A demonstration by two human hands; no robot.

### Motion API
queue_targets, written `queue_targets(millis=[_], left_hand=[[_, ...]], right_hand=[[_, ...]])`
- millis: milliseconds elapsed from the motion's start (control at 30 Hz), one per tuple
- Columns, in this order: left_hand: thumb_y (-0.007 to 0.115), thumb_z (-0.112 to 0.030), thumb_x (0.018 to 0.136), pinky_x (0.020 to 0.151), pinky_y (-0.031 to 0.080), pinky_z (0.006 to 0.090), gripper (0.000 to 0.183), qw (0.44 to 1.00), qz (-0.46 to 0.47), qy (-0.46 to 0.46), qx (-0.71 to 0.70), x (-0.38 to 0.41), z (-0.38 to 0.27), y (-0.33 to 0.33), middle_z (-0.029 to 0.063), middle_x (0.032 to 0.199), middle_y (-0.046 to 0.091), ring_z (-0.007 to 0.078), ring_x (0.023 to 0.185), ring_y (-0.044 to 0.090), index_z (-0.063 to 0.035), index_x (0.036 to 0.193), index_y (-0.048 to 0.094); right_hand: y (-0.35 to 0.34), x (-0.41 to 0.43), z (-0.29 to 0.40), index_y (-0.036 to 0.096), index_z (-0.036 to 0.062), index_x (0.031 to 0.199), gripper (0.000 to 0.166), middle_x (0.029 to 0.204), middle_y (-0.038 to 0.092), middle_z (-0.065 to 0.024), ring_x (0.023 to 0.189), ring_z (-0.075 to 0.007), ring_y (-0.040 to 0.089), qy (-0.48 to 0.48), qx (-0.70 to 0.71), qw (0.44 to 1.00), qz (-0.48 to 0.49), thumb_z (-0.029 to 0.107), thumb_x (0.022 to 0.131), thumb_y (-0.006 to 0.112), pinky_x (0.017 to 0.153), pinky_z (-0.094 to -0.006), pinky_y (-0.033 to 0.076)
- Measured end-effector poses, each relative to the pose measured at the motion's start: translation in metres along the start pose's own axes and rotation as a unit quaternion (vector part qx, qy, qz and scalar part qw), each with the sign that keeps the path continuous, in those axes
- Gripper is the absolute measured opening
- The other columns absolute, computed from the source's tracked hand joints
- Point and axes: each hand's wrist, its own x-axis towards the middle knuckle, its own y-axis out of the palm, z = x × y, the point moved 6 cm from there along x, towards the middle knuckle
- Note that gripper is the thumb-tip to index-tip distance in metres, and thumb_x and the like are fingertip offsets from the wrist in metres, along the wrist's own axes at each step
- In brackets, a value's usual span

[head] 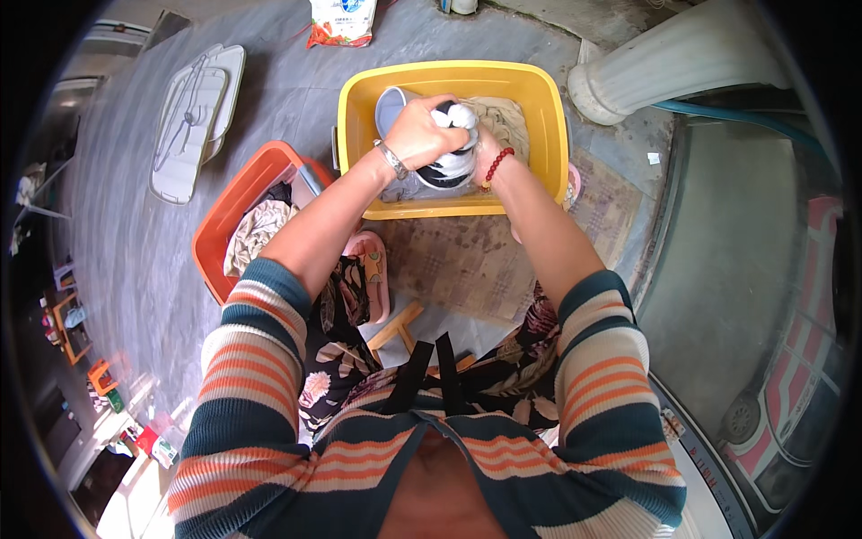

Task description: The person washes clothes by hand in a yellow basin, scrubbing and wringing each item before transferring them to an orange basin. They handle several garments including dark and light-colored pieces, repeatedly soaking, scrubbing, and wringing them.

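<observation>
Over a yellow plastic tub (452,65), my left hand (419,131) grips a bunched black-and-white cloth (452,165) from the left. My right hand (486,153) holds the same cloth from the right, its fingers largely hidden behind the fabric. Left of the cloth, a pale grey plastic container (389,111) leans inside the tub. Beige fabric (502,118) lies crumpled in the tub's right part. Greyish wet material (404,191) shows at the bottom, below my left wrist.
At the left stands an orange tub (214,232) holding crumpled clothes (259,229). White plastic lids (192,128) lie on the grey floor beyond it. A detergent bag (343,20) is at the far side. A white pillar (673,64), a teal hose (734,114) and a patterned mat (458,269) are nearby.
</observation>
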Motion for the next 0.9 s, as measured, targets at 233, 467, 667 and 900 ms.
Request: queue_targets(millis=[233,467,667,900], left_hand=[[0.065,-0.012,0.080,0.077,0.051,0.0263,0.022,0.985,-0.017,-0.058,-0.161,0.001,0.010,-0.029,0.0022,0.092,0.068,0.0115,0.082,0.064,-0.0033,0.100,0.067],[0.067,-0.015,0.081,0.078,0.053,0.0283,0.026,0.937,0.037,-0.150,-0.313,-0.006,0.000,-0.047,0.0042,0.096,0.069,0.0145,0.086,0.066,-0.0049,0.106,0.064],[0.067,-0.047,0.086,0.091,0.050,0.0522,0.054,0.919,0.029,-0.143,-0.365,-0.016,-0.007,-0.061,0.0093,0.125,0.059,0.0234,0.111,0.060,-0.0113,0.125,0.057],[0.054,-0.068,0.085,0.095,0.049,0.0572,0.076,0.787,0.151,-0.155,-0.577,-0.034,-0.022,-0.022,0.0150,0.127,0.060,0.0311,0.115,0.060,-0.0078,0.131,0.052]], right_hand=[[0.012,-0.012,0.008,0.057,0.0054,0.126,0.048,0.122,0.064,-0.0078,0.111,-0.0210,0.062,-0.151,0.010,0.986,0.069,0.043,0.098,0.048,0.098,-0.0377,0.048],[0.042,-0.054,0.023,0.060,0.0085,0.121,0.040,0.117,0.066,-0.0020,0.107,-0.0179,0.062,-0.207,-0.019,0.973,0.104,0.037,0.093,0.063,0.094,-0.0346,0.049],[0.062,-0.093,0.063,0.067,0.0038,0.096,0.017,0.093,0.070,-0.0050,0.082,-0.0152,0.066,-0.395,-0.140,0.906,-0.055,0.014,0.082,0.071,0.074,-0.0292,0.052],[0.157,-0.175,0.051,0.068,0.0109,0.086,0.021,0.089,0.068,-0.0024,0.077,-0.0272,0.067,-0.646,-0.639,0.403,-0.105,0.024,0.071,0.074,0.067,-0.0359,0.054]])
